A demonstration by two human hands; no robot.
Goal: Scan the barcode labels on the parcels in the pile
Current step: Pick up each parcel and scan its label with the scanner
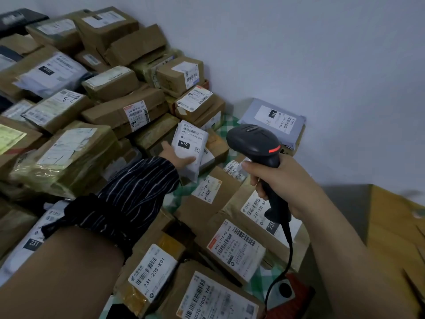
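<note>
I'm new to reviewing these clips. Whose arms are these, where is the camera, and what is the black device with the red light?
No robot here: a person works bare-handed, and the single picture comes from a camera worn on their head, looking down. The left hand, in a striped sleeve, grips a small white parcel whose label reads 010. The right hand holds a black barcode scanner by its handle; its red light is lit and a cable hangs below. Cardboard parcels with printed labels are piled around, and a grey mailer bag lies by the wall.
</note>
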